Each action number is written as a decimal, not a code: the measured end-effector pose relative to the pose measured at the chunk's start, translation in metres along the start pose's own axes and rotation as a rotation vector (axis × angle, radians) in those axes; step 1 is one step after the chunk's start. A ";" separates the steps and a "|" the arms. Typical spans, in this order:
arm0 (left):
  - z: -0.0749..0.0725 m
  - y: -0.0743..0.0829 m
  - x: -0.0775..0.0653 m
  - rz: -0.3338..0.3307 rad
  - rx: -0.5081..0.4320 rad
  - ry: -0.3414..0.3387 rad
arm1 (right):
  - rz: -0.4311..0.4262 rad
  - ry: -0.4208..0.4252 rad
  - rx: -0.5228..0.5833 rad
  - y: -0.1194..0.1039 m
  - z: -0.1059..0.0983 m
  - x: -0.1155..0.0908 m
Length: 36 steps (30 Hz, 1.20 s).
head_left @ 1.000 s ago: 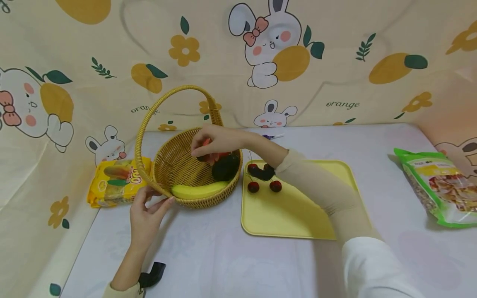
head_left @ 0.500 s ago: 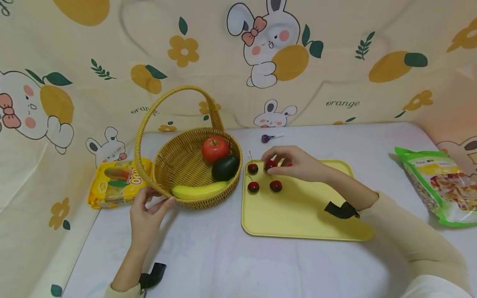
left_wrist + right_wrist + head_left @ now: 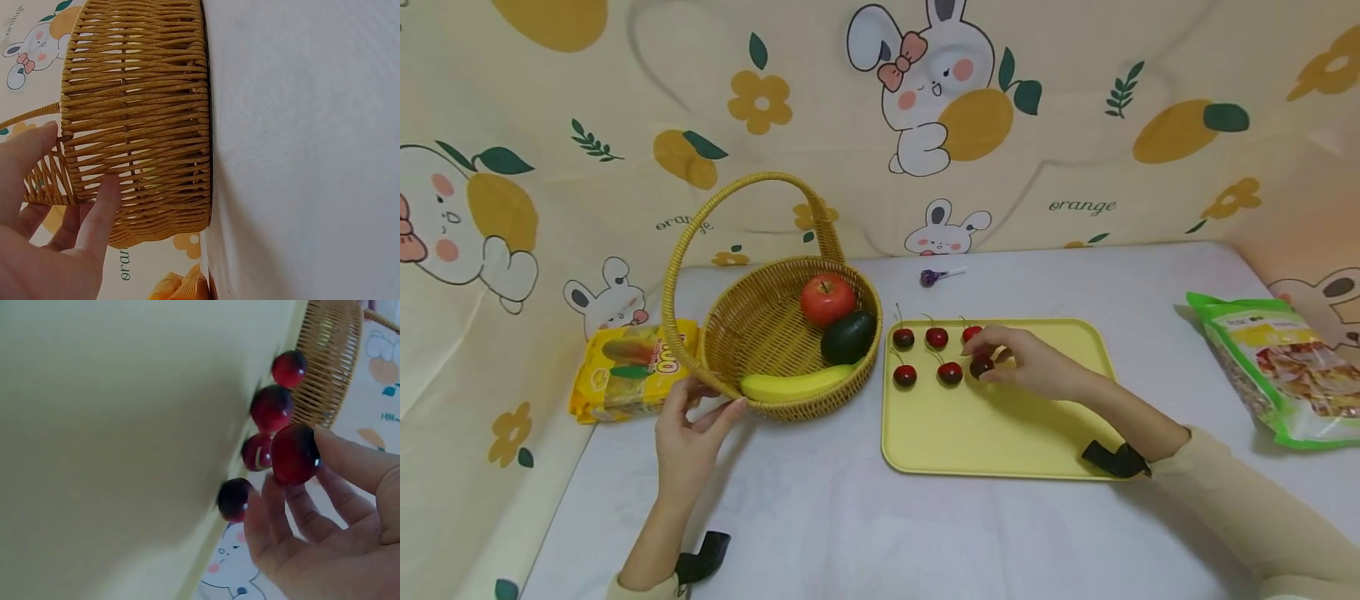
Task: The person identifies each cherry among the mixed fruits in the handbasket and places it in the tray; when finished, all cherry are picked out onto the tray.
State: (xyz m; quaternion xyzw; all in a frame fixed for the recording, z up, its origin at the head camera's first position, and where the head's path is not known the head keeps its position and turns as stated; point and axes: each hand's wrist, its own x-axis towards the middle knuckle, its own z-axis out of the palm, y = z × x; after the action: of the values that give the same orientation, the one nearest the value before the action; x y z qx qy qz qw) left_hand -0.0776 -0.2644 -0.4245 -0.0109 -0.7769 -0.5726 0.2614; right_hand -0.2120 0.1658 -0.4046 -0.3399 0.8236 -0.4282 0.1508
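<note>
In the head view, the left hand (image 3: 688, 446) grips a wicker basket (image 3: 752, 287) at its near-left rim, by the foot of the tall handle. The left wrist view shows the thumb and fingers at the woven wall (image 3: 137, 112). Inside the basket are a red apple (image 3: 827, 300), a dark green avocado (image 3: 848, 337) and a yellow banana (image 3: 797, 384). The right hand (image 3: 1037, 364), above a yellow tray (image 3: 940, 442), pinches a dark red cherry (image 3: 295, 455) between thumb and fingers. Several other stemmed cherries (image 3: 950, 372) lie in two rows at the tray's far-left corner.
Left of the basket lies a yellow snack packet (image 3: 625, 372). A wrapped lollipop (image 3: 931, 277) rests behind the tray. At the far right stands a green-edged food bag (image 3: 1285, 367). Patterned cloth (image 3: 820, 83) hangs behind the white table (image 3: 820, 517).
The right hand has left the apple in the basket, moved right to the tray's cherries and now pinches one in the nearer row. The left hand keeps its hold on the basket.
</note>
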 end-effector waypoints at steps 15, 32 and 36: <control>-0.001 -0.002 -0.001 0.003 -0.004 0.007 | 0.048 0.007 -0.063 0.003 0.005 -0.002; 0.000 0.001 0.000 -0.040 0.003 0.009 | 0.064 0.028 -0.230 0.001 0.006 -0.003; 0.001 0.002 0.000 -0.066 0.002 0.016 | 0.061 0.097 -0.341 -0.006 0.005 -0.006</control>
State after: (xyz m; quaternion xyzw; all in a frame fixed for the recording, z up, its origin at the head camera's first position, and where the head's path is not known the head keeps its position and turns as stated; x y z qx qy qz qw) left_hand -0.0771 -0.2625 -0.4228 0.0197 -0.7754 -0.5801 0.2489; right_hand -0.2025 0.1649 -0.4031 -0.3143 0.9005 -0.2937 0.0639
